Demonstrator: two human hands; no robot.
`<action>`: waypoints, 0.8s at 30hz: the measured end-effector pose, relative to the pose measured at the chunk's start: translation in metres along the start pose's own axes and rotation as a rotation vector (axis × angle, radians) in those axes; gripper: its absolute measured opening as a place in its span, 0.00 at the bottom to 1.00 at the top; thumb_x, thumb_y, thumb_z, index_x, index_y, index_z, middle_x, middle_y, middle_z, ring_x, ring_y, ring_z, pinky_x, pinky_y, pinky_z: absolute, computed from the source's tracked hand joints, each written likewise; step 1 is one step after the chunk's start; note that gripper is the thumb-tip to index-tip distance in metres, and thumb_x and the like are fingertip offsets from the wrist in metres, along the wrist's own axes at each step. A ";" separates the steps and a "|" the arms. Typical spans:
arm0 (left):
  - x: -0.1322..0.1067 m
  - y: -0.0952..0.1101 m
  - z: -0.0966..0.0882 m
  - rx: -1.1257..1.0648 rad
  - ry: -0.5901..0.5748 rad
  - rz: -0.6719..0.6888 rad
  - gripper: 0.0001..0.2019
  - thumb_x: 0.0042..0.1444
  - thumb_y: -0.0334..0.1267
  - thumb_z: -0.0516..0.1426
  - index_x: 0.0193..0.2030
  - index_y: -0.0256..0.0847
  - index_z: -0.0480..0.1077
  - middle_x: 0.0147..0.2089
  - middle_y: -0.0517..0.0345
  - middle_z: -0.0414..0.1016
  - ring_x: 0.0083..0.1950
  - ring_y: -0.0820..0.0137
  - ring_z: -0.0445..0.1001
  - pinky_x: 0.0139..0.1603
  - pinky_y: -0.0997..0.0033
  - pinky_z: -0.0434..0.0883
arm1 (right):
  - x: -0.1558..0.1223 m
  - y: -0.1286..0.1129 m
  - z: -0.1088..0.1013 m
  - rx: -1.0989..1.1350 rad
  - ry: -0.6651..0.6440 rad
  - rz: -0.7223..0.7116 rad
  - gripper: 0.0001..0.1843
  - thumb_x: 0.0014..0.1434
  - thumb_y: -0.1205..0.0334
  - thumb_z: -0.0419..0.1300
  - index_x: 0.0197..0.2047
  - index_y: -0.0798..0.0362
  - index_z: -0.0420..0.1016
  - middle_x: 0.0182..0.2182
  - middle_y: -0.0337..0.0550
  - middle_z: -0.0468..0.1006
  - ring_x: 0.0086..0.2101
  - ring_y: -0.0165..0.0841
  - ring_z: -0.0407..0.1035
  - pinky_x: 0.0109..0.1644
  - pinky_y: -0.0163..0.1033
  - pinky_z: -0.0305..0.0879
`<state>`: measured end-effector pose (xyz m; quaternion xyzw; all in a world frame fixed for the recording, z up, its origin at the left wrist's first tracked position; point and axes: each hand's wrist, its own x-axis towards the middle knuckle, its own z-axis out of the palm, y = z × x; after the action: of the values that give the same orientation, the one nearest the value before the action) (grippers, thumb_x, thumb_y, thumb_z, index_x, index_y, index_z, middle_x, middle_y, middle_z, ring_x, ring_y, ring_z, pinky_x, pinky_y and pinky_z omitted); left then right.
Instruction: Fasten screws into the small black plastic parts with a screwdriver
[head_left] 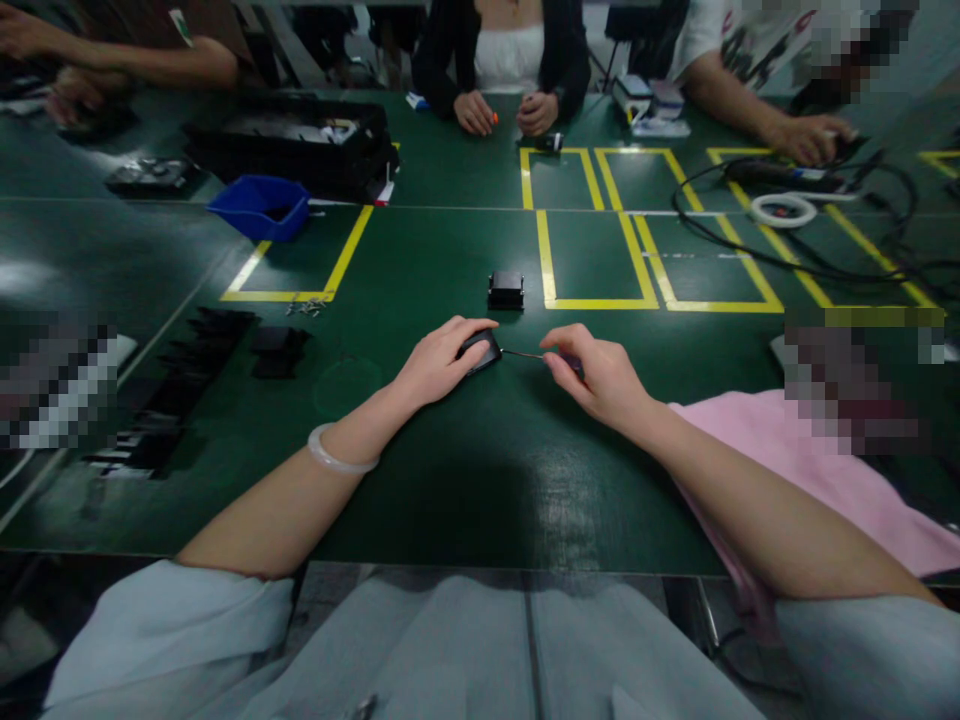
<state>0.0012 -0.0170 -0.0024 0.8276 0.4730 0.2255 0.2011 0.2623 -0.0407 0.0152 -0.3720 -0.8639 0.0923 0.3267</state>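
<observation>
My left hand (442, 358) lies cupped over a small black part (484, 350) on the green table (465, 480), holding it down. My right hand (596, 375) pinches the handle of a thin screwdriver (525, 354); its metal tip points left into the black part. A small black box-shaped piece (505, 290) stands just beyond both hands. I wear a pale bangle (337, 458) on the left wrist.
Rows of black parts (187, 380) lie at my left, a blue bin (261, 207) and a black tray (300, 140) farther back. Yellow tape outlines (592, 255) mark the table. Pink cloth (810, 480) lies at right. Other people's hands (506, 112) work across the table, near cables (810, 220).
</observation>
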 end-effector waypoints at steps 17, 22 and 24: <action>0.000 -0.001 -0.001 0.006 0.002 0.003 0.24 0.71 0.49 0.46 0.64 0.41 0.69 0.57 0.49 0.74 0.57 0.59 0.73 0.58 0.59 0.68 | -0.001 -0.001 0.003 -0.013 0.059 -0.041 0.10 0.66 0.62 0.54 0.50 0.52 0.67 0.30 0.39 0.77 0.28 0.33 0.74 0.33 0.37 0.65; 0.000 -0.001 -0.001 0.005 0.000 -0.001 0.24 0.71 0.50 0.45 0.64 0.42 0.69 0.57 0.49 0.74 0.57 0.59 0.73 0.58 0.59 0.68 | -0.001 -0.002 0.001 0.012 0.024 -0.007 0.12 0.65 0.61 0.54 0.51 0.51 0.66 0.31 0.39 0.78 0.29 0.33 0.73 0.34 0.37 0.64; 0.001 0.000 -0.001 0.006 -0.001 -0.004 0.24 0.71 0.50 0.45 0.64 0.41 0.69 0.57 0.49 0.74 0.57 0.59 0.73 0.58 0.59 0.68 | 0.000 -0.002 0.001 0.020 0.012 0.003 0.11 0.66 0.60 0.53 0.51 0.50 0.67 0.32 0.40 0.78 0.30 0.34 0.74 0.35 0.37 0.65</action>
<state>0.0008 -0.0162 -0.0020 0.8275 0.4752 0.2233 0.1991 0.2611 -0.0420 0.0149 -0.3703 -0.8605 0.0993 0.3354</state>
